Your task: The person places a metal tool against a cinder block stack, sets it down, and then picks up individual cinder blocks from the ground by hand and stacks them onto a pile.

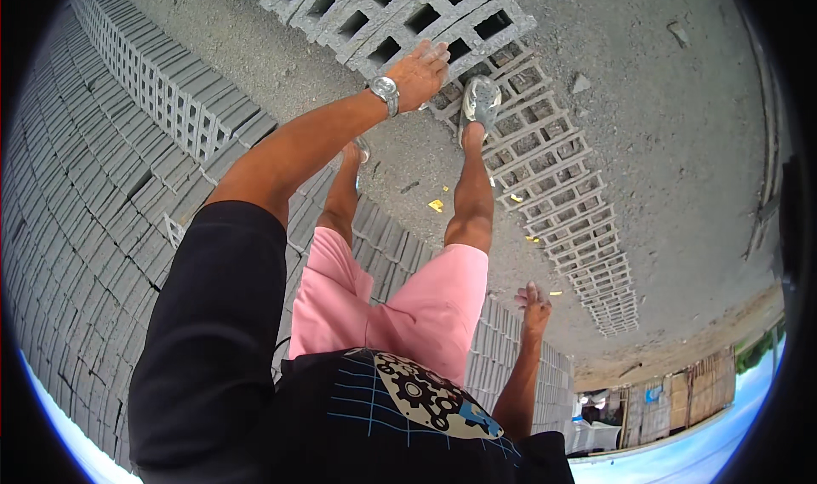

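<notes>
Through the head camera I see the hollow blocks (372, 7) at the top, set side by side in slanting rows, their open cells facing up at me; the cells read as dark rectangles, and I cannot make out anything inside them. Below them, a low grid (557, 190) of pale, thin-walled cells curves down along the ground (681, 169), with rough grey-brown grit inside the nearer cells. The blocks are dull grey, coarse and a little ragged at the edges. My wearer's left hand (419, 74), with a silver watch (385, 93) at the wrist, is at the near edge of those blocks, fingers close together; I cannot tell whether it grips one. The right hand (534, 308) hangs lower down, fingers loosely spread, holding nothing I can see. The right shoe (481, 105) stands at the grid's near end, and stacked blocks (94, 135) fill the left side.
</notes>
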A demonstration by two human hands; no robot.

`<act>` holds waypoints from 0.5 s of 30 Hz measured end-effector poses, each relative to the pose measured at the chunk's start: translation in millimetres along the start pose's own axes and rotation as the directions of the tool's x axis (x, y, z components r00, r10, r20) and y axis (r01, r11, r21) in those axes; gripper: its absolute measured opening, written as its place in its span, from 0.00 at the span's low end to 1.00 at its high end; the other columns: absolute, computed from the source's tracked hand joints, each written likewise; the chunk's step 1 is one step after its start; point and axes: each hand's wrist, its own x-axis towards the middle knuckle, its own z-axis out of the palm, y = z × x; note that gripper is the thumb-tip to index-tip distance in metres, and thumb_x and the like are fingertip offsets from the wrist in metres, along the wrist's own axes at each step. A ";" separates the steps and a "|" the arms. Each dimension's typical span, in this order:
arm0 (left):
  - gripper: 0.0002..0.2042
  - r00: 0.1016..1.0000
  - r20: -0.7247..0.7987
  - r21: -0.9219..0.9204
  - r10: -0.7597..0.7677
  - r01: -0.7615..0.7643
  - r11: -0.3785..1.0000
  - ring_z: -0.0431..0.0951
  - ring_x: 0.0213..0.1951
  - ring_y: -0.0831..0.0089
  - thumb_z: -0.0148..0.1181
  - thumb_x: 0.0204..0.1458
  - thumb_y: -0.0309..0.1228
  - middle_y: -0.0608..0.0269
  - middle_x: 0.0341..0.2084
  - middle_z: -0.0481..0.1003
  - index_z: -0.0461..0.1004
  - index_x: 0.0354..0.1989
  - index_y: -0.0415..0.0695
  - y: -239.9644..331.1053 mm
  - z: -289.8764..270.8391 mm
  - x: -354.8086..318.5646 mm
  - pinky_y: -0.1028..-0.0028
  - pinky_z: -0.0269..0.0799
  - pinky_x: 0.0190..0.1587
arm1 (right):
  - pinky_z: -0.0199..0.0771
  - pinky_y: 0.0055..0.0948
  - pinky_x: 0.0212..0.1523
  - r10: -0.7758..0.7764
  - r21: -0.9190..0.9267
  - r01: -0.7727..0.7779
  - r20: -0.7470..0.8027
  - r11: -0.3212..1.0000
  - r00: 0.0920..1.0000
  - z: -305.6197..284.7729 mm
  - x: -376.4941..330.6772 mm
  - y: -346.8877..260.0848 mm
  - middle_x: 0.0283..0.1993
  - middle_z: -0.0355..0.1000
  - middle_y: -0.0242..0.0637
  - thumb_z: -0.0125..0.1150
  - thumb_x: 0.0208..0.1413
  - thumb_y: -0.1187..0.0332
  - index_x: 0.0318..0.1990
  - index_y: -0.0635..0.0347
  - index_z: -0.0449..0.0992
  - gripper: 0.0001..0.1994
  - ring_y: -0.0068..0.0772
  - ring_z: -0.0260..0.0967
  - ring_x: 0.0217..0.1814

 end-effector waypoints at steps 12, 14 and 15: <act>0.16 0.969 0.191 0.129 0.155 -0.182 0.975 0.63 0.62 0.72 0.56 0.47 0.27 0.65 0.46 0.77 0.76 0.46 0.41 -14.2 101.9 69.1 0.59 0.41 0.74 | 0.66 0.24 0.35 0.104 0.223 -0.160 0.242 0.962 0.965 85.8 51.8 6.2 0.37 0.77 0.35 0.62 0.59 0.49 0.53 0.67 0.74 0.27 0.24 0.73 0.36; 0.13 0.972 0.176 0.045 0.157 -0.168 0.985 0.70 0.51 0.71 0.56 0.44 0.26 0.64 0.33 0.78 0.77 0.40 0.40 -12.6 96.5 71.9 0.59 0.42 0.73 | 0.66 0.24 0.36 0.031 0.253 -0.088 0.219 0.963 0.975 90.9 66.2 -11.0 0.37 0.77 0.35 0.61 0.60 0.50 0.53 0.67 0.74 0.27 0.24 0.73 0.36; 0.10 0.971 0.186 0.028 0.147 -0.155 0.987 0.71 0.50 0.71 0.56 0.43 0.26 0.63 0.32 0.78 0.77 0.36 0.41 -10.8 94.0 71.2 0.59 0.42 0.73 | 0.66 0.24 0.36 0.004 0.265 -0.059 0.203 0.962 0.979 94.7 72.8 -22.0 0.37 0.77 0.35 0.61 0.60 0.50 0.53 0.67 0.74 0.27 0.24 0.73 0.36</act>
